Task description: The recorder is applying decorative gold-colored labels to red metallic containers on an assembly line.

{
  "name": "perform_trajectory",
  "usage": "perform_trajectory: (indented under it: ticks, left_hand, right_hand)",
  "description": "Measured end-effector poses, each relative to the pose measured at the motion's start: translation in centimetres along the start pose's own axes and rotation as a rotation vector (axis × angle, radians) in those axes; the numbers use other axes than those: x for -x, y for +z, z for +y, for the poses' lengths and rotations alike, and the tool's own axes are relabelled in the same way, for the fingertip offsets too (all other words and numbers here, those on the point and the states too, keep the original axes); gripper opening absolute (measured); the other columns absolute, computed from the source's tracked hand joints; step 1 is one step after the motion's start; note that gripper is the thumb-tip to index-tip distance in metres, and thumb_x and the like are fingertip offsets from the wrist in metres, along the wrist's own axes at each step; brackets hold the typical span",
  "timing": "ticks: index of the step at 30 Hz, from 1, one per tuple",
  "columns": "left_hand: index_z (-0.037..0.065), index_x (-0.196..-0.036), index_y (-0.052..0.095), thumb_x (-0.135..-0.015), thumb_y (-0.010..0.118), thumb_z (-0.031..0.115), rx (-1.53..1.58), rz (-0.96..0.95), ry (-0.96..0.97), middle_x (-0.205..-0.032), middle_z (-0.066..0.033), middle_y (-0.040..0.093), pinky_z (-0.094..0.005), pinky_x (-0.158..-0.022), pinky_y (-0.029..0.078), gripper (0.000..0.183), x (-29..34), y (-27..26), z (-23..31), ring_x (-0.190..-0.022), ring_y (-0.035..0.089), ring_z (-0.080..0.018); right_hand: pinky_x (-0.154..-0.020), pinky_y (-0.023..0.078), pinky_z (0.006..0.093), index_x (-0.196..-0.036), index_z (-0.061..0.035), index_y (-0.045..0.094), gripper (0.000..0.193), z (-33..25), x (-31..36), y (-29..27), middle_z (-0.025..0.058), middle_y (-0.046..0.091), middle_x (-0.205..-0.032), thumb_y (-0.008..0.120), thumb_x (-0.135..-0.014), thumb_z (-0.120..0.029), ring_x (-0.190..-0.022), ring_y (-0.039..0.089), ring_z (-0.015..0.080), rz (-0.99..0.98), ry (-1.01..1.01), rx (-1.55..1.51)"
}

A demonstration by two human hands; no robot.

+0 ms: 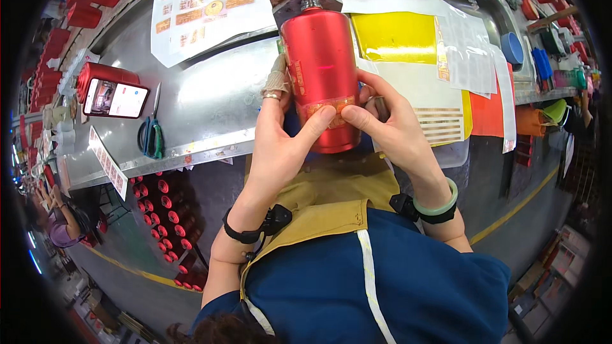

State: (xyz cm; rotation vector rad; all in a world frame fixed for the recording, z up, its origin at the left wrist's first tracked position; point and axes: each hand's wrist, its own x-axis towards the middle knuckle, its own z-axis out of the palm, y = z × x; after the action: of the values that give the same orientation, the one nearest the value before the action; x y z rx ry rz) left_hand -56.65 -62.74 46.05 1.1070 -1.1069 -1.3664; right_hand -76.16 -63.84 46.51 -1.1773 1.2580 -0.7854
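Observation:
A shiny red bottle [319, 51] with a bare metallic neck lies between my two hands, its neck pointing away from me against a dark metal block [290, 7]. Around its lower body runs a gold decal [335, 107]. My left hand [284, 121] wraps the bottle's left side, the thumb pressed on the decal; a finger has tape and a ring on it. On the right side, my right hand [392, 121] grips the bottle, with its thumb on the decal beside the other thumb. Fingers under the bottle are partly hidden.
On the metal bench [217, 99] lie scissors [151, 134], a phone [116, 98] propped on a red bottle, and decal sheets [210, 9]. At right are a yellow sheet [395, 37], a blue cup [511, 48] and a sink. Red bottles [166, 200] stand below left; another person's hands [52, 197] show far left.

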Motion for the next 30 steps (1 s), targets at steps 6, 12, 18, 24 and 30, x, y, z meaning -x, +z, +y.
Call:
perform_trajectory:
  ticks: [6, 12, 18, 24, 30]
  left_hand:
    - [-0.005, -0.156, 0.033, -0.094, 0.078, 0.013, -0.043, -0.042, 0.000, -0.152, -0.0202, 0.050, -0.0406, -0.117, 0.039, 0.079, -0.2, -0.4, -0.1, -0.139, 0.051, -0.0256]
    - [-0.005, -0.159, 0.029, -0.093, 0.078, 0.014, 0.020, -0.032, -0.014, -0.152, -0.0191, 0.049, -0.0410, -0.119, 0.037, 0.084, -0.2, -0.2, 0.1, -0.141, 0.050, -0.0260]
    - [-0.005, -0.160, 0.027, -0.094, 0.077, 0.013, 0.008, -0.085, -0.038, -0.156, -0.0197, 0.045, -0.0416, -0.121, 0.033, 0.085, 0.0, -1.1, -0.1, -0.145, 0.044, -0.0266]
    - [-0.008, -0.159, 0.027, -0.093, 0.076, 0.010, 0.040, -0.122, -0.053, -0.160, -0.0208, 0.040, -0.0426, -0.124, 0.027, 0.084, -0.1, -1.7, 0.1, -0.150, 0.039, -0.0284]
    - [-0.010, -0.159, 0.026, -0.094, 0.073, 0.006, 0.071, -0.108, -0.026, -0.162, -0.0215, 0.037, -0.0430, -0.127, 0.022, 0.082, 0.2, -2.1, 0.0, -0.155, 0.031, -0.0288]
  right_hand:
    - [-0.065, 0.040, 0.0236, -0.145, 0.0049, 0.054, 0.071, 0.2, 0.1, -0.3, -0.0019, 0.050, -0.094, 0.084, -0.089, -0.027, -0.074, 0.041, 0.0061, -0.011, -0.022, 0.017]
    - [-0.086, 0.045, 0.0270, -0.145, 0.0027, 0.050, 0.060, -0.3, 0.5, -0.7, 0.0039, 0.057, -0.105, 0.075, -0.098, -0.024, -0.096, 0.053, 0.0120, 0.088, -0.121, 0.041]
    - [-0.080, 0.049, 0.0309, -0.118, 0.0017, 0.060, 0.018, -1.2, 1.7, -2.1, 0.0094, 0.066, -0.099, 0.062, -0.102, -0.007, -0.086, 0.060, 0.0174, 0.130, -0.146, 0.177]
    - [-0.079, 0.052, 0.0349, -0.109, 0.0027, 0.064, 0.012, -2.6, 2.0, -1.7, 0.0150, 0.070, -0.095, 0.061, -0.100, -0.005, -0.084, 0.067, 0.0265, 0.090, -0.179, 0.339]
    - [-0.072, 0.050, 0.0321, -0.108, 0.0022, 0.063, 0.012, -2.0, 1.9, -1.8, 0.0102, 0.066, -0.084, 0.059, -0.101, -0.006, -0.075, 0.062, 0.0184, 0.081, -0.109, 0.184]
